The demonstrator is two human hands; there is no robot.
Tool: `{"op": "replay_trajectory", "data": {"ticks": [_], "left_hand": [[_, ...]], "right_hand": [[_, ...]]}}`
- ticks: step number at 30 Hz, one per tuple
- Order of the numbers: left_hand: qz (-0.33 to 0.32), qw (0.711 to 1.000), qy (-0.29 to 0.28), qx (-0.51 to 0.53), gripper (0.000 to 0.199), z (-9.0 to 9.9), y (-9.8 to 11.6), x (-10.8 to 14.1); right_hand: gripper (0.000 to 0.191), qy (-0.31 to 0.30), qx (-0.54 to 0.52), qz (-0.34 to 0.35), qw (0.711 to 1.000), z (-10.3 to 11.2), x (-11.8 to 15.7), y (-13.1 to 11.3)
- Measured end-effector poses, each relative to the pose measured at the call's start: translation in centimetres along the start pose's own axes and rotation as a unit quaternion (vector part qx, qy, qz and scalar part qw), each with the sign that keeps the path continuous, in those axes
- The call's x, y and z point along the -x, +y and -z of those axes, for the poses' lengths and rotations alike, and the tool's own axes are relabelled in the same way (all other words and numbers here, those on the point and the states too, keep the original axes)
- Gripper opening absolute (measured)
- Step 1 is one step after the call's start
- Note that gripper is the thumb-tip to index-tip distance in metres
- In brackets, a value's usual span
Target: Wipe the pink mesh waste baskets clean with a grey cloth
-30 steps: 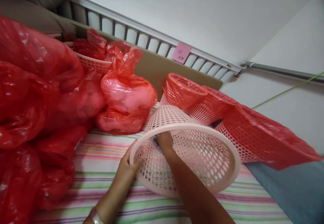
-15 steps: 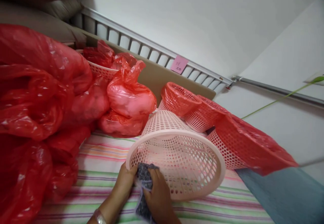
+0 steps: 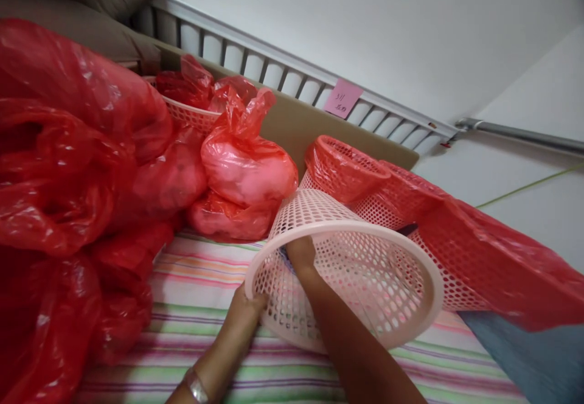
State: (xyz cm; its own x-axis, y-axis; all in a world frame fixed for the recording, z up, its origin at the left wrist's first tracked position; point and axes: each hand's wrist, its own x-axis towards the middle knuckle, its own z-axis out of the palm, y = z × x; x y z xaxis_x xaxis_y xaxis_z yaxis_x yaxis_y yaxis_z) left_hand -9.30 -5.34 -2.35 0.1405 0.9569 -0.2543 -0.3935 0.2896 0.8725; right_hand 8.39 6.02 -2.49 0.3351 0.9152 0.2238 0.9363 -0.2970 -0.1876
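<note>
A pale pink perforated plastic basket [image 3: 347, 227] lies on its side on a striped sheet, its wide mouth facing me. My left hand [image 3: 250, 300] is closed around the left side of its rim. Deep inside the basket, my right hand [image 3: 301, 252] presses a grey-blue cloth [image 3: 286, 259] against the upper left inner wall. Only a small part of the cloth shows; the right fingers are mostly hidden behind the back of the hand.
Red plastic bags [image 3: 82, 148] are heaped at the left, and a knotted red bag [image 3: 249, 167] stands behind. Several baskets lined with red bags [image 3: 347, 167] line the right. A slatted metal rail [image 3: 283, 75] with a pink note [image 3: 343, 98] runs along the wall.
My right hand has moved from the basket's rim into its inside with the cloth. My left hand still grips the rim. The view has shifted slightly, so things appear further right.
</note>
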Motion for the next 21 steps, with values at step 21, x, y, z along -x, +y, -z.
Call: {"op": "replay_trajectory", "data": {"ticks": [21], "left_hand": [[-0.003,0.999,-0.023,0.047,0.038,-0.1,-3.5,3.4]], "right_hand": [[0.057,-0.034,-0.127,0.042,0.990,2.6,21.0,3.9]]}}
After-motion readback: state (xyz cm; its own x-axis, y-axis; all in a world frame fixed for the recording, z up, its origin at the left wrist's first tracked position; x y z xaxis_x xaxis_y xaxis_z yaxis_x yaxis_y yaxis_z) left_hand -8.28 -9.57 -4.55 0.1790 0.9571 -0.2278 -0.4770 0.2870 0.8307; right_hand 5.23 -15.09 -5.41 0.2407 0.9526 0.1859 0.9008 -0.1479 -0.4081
